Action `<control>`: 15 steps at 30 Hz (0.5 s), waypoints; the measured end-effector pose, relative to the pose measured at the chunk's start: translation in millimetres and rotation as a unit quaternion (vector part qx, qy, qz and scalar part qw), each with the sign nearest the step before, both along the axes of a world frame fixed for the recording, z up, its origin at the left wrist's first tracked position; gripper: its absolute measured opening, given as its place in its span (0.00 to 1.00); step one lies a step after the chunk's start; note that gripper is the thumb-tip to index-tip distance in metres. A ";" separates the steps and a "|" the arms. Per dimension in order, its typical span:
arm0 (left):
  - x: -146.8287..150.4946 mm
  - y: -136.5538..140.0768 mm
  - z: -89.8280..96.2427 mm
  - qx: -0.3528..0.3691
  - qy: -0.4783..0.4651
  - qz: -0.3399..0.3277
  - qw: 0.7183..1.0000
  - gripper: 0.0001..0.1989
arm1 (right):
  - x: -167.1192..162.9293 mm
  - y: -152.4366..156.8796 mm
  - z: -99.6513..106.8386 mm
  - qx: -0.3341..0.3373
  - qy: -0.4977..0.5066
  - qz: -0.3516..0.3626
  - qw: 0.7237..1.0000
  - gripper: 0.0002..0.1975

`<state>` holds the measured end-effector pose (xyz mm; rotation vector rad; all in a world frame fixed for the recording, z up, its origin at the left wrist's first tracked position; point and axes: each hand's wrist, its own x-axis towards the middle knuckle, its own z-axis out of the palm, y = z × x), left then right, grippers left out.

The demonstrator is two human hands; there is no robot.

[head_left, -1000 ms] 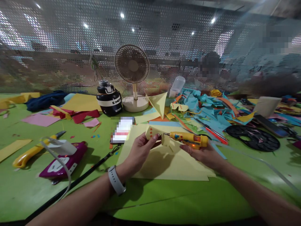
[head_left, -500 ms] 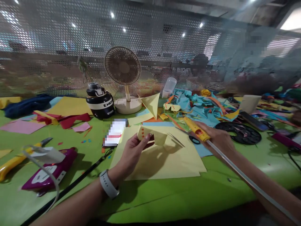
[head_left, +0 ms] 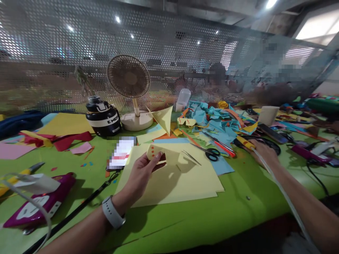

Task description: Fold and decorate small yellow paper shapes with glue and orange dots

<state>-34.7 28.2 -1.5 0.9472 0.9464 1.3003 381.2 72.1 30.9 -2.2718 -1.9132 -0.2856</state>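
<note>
My left hand (head_left: pixel 143 169) pinches a small folded pale-yellow paper piece (head_left: pixel 153 151) with orange-red dots, held over the pale-yellow sheets (head_left: pixel 196 183). To the right, my right hand (head_left: pixel 262 151) is wrapped round a yellow tool that looks like a hot glue gun (head_left: pixel 245 141). A long whitish cord or stick (head_left: pixel 280 187) runs back from it along my forearm. The tool is low over a black openwork disc (head_left: pixel 274 144); whether it touches is unclear. Thin tweezers (head_left: pixel 192 157) lie beside the held paper. Black-handled scissors (head_left: pixel 212 154) and a red cutter (head_left: pixel 225 149) lie between my hands.
Behind stand a desk fan (head_left: pixel 136 121) and a black bottle (head_left: pixel 103 120). Blue paper scraps (head_left: pixel 201 113) are heaped at the back. A phone (head_left: pixel 122 151), a purple power strip (head_left: pixel 45 204) and a black strap (head_left: pixel 79 204) lie left. Another purple device (head_left: pixel 309 155) lies right.
My right hand has carried the yellow tool right, away from the paper and toward the black disc, uncovering the red cutter. My left hand keeps hold of the dotted paper. The view has turned slightly right.
</note>
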 end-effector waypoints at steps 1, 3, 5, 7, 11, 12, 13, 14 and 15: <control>0.0 0.1 -0.5 -0.001 0.003 0.001 1.000 0.11 | 5.3 0.6 -2.7 -0.002 0.005 0.009 1.000 0.11; 0.1 0.3 -1.4 -0.004 0.006 0.002 1.000 0.11 | 14.7 0.7 -7.2 -0.005 0.014 0.032 0.999 0.11; 0.1 0.4 -1.9 -0.005 0.005 0.004 1.000 0.11 | 21.3 -0.2 -9.8 -0.007 0.022 0.060 0.998 0.14; 0.0 0.3 -1.7 -0.009 0.002 0.003 1.000 0.11 | 24.2 -1.8 -10.4 -0.007 0.031 0.085 0.996 0.16; 0.3 -0.5 0.4 -0.015 -0.003 0.004 1.000 0.11 | 20.7 -8.7 -9.6 0.009 0.044 0.111 0.993 0.15; 0.4 -0.7 0.9 -0.015 -0.003 0.007 1.000 0.12 | 18.9 -11.6 -9.5 0.016 0.045 0.113 0.992 0.15; 0.6 -0.7 1.1 -0.016 -0.003 0.008 1.000 0.12 | 16.9 -14.7 -9.5 0.031 0.046 0.112 0.992 0.15; 0.8 -0.8 1.2 -0.016 -0.002 0.008 1.000 0.12 | 14.8 -17.8 -9.3 0.050 0.049 0.108 0.992 0.16; 0.9 -0.7 1.0 -0.017 -0.001 0.007 1.000 0.12 | 12.4 -20.3 -9.2 0.071 0.053 0.105 0.991 0.16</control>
